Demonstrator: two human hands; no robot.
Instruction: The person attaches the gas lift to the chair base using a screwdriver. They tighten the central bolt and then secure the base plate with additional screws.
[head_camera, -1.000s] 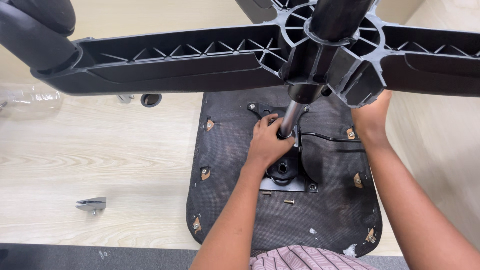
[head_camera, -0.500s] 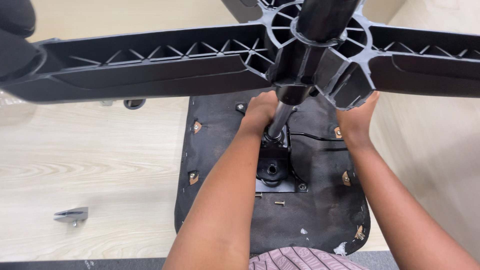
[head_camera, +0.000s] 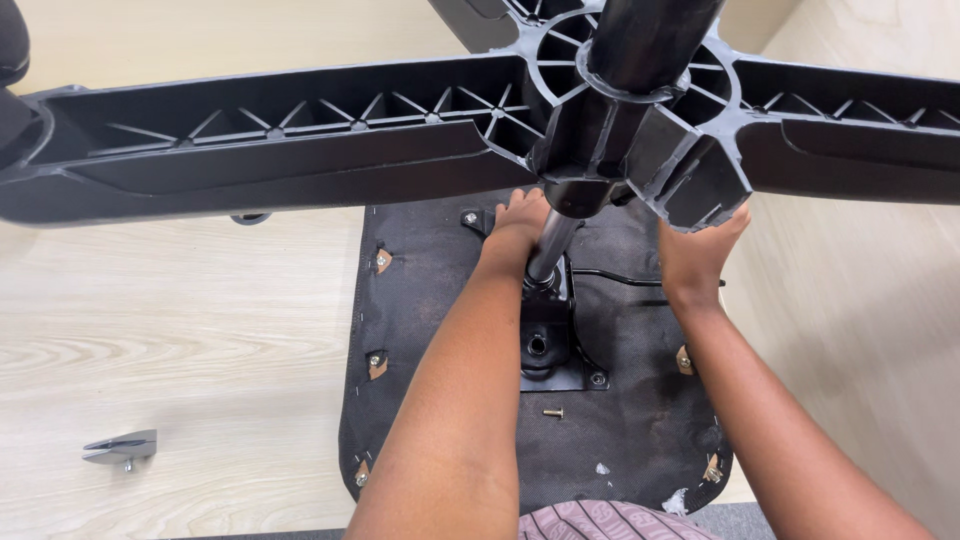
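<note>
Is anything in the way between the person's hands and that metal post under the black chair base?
Nothing visible. The left hand already rests against the metal post, and the right hand touches the chair base beside it.

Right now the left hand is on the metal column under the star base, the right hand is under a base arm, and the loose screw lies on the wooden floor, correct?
Not quite. The head view shows the loose screw lying on the black seat underside, beside the metal mounting plate, not on the floor. The left hand at the metal column and right hand under the star base are right.
</note>
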